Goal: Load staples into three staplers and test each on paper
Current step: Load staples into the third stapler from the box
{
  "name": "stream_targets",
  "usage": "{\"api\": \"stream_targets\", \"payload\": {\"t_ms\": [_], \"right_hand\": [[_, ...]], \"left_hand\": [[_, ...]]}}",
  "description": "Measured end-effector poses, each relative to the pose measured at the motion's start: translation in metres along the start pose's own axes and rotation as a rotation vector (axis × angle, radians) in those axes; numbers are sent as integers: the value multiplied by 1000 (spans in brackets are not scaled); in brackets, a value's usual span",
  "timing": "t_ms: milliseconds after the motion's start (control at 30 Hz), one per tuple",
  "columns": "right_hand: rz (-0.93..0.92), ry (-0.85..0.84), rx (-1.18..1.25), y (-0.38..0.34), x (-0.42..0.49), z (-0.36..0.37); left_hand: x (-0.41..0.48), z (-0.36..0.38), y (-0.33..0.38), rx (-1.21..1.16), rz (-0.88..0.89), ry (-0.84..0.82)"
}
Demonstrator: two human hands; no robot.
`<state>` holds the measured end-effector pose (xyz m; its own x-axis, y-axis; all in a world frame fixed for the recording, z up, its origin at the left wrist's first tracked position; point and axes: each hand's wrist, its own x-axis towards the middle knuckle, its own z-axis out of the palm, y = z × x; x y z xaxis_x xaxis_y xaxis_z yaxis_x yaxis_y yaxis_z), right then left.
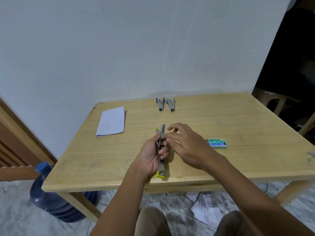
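Note:
My left hand [150,155] grips a yellow stapler [161,167], swung fully open so its metal channel runs lengthwise over the table. My right hand [185,143] is at the channel's middle, its thumb and forefinger pinched together there; whatever they pinch is too small to make out. Two more staplers stand at the table's far edge, one with green trim [160,104] and one with blue trim [170,104]. A green staple box [217,143] marked No.10 lies to the right of my hands. A folded white paper [111,121] lies at the left.
The wooden table [238,120] stands against a pale wall. A blue water jug [51,198] stands on the floor beside the table's left leg. Scraps of paper [206,205] lie on the floor under the table. My knees show at the bottom.

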<state>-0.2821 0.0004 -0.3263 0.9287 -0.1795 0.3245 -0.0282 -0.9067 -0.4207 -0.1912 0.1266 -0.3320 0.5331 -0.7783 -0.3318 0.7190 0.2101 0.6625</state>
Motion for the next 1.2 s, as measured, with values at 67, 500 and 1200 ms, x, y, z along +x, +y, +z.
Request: {"api": "stream_targets", "payload": {"t_ms": [67,500,1200], "right_hand": [[9,16,-84,2,6,-4],[188,163,344,-13,-8,2],[159,204,171,-22,24,18]], "left_hand": [[-1,1,0,-10,-17,-7],[3,-4,0,-11,-37,-7],[0,-1,-1,-37,-20,26]]}}
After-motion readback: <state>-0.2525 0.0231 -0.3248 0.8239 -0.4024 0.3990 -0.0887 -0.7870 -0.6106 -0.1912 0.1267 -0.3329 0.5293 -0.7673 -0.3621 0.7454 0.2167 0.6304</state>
